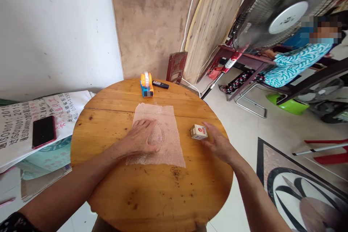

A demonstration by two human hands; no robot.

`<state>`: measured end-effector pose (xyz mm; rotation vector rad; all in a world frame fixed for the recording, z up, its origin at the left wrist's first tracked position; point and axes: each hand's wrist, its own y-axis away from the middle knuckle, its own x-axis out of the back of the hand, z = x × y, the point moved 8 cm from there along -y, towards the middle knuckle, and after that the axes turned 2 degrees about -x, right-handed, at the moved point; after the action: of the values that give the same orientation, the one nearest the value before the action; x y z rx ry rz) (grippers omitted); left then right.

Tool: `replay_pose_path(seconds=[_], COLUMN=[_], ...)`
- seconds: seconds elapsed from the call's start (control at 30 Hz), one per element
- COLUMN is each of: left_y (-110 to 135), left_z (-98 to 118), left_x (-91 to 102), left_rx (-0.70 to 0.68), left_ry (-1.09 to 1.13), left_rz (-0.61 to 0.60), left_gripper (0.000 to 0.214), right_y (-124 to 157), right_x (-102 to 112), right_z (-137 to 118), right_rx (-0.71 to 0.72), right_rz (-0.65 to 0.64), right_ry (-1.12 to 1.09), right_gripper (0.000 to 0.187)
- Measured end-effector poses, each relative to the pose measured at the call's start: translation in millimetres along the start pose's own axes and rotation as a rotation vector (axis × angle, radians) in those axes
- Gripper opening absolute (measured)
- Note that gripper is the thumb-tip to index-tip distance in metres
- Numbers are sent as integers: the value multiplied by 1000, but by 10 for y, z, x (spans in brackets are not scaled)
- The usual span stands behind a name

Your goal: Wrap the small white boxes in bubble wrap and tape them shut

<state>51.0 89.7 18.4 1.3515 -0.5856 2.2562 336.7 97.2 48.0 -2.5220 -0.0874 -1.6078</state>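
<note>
My left hand [140, 136] lies flat with spread fingers on the left part of a sheet of pinkish bubble wrap [167, 123]. The sheet is spread on a round wooden table [152, 192]. A small white and tan cardboard box [199, 132] with a red oval mark stands right of the sheet. At the right end of this box is my right hand [217, 143], slightly blurred, its fingers and thumb apart around that end. Whether they touch it, I cannot tell for certain.
An orange and blue tape dispenser [146, 85] and a black remote-like object [160, 84] sit at the table's far edge. A phone [44, 131] lies on printed sacks at left. A standing fan [288, 18] and a seated person [293, 61] are at right.
</note>
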Motion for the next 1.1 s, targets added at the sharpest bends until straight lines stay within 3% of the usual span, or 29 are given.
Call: replay_pose_path(seconds=[0.07,0.17,0.27,0.37,0.5,0.77,0.83,0.97,1.1], left_y=[1,2,2,1,8,56,45,17,27], left_z=[26,32,22,-2,-84,-193,-214,-313,-410], left_x=[20,29,24,13,-36,-94,-28,193,222], left_rx=[-2,-12,-38,-58,-7,66,61,114,146], left_ry=[-28,-50,-56,-77,-116,-131,-102,-73,-153], left_rz=[0,0,9,12,-33,-107,-70,87,48], left_gripper=[94,95,97,100,108,120,109,65,59], right_y=[78,169,105,-84,-345,-375,-395,-443,-466], right_x=[105,116,-274,-719,-1057,-1089,-1072,-1022,-1015], right_z=[-83,-565,-1234,-1602,-1489,-1315,-1302,-1262,-1240], right_rx=[-1,85,307,435,340,310,310,319,340], right_rz=[123,217,52,-49,-74,-67,-61,-67,-68], right_ry=[26,-45,-134,-82,128,220,195,94,111], right_gripper=[63,49,41,50,49,56,57,49,48])
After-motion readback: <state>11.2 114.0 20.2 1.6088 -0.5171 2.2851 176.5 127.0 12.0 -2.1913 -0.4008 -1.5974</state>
